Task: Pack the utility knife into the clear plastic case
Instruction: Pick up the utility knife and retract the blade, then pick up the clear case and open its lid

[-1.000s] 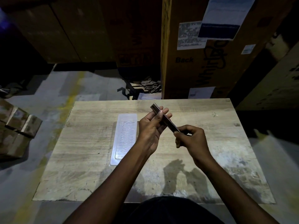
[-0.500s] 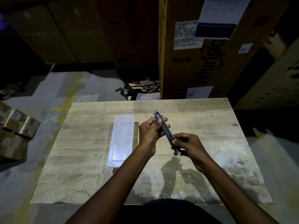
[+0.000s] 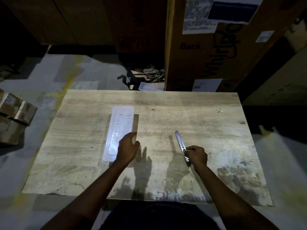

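Hands parted: left hand (image 3: 127, 149) at ribbed clear case (image 3: 118, 132); right hand (image 3: 196, 155) grips slim metal knife (image 3: 181, 143).

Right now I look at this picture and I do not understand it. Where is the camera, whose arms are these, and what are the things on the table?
There is no machine here. The camera sits on a person's head and looks forward and down, so the two bare arms coming from the bottom edge are that person's own. The wooden table carries a clear plastic case, long and pale, with a wavy pattern. The left hand is at the near end of that case, fingers spread; whether it grips the case cannot be told. The right hand holds a slim metal utility knife by its near end, tip pointing away. The knife is not yet in the case. Behind the table stand big cardboard boxes.
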`<state>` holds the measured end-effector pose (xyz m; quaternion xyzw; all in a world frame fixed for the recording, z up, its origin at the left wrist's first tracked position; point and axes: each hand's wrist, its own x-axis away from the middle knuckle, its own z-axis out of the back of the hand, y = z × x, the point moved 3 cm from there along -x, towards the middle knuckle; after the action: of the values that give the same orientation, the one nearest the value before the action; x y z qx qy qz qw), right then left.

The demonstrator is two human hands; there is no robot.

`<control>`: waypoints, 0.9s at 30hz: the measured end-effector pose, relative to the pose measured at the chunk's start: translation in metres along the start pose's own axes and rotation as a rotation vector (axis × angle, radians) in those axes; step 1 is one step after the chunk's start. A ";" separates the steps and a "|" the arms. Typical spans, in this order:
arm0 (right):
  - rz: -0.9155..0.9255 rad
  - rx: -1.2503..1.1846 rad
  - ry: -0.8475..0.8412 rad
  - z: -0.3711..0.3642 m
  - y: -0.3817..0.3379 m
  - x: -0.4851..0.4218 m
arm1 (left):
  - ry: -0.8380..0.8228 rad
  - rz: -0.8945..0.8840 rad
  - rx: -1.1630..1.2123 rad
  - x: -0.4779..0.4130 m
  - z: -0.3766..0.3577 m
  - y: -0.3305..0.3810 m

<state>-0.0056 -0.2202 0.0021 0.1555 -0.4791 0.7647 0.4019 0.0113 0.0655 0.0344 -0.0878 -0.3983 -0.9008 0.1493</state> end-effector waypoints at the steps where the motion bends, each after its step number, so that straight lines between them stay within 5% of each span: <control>1: -0.012 0.009 0.006 -0.005 0.004 -0.005 | -0.002 0.033 -0.051 -0.002 0.004 -0.015; 11: 0.006 0.158 0.064 -0.044 0.015 -0.033 | -0.167 0.159 -0.634 -0.014 0.011 -0.081; 27: 0.195 0.357 0.124 -0.047 0.024 -0.033 | -0.075 0.048 -0.590 -0.012 0.012 -0.090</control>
<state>0.0036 -0.2003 -0.0564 0.1295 -0.3231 0.8809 0.3208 -0.0078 0.1343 -0.0236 -0.1701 -0.1223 -0.9700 0.1235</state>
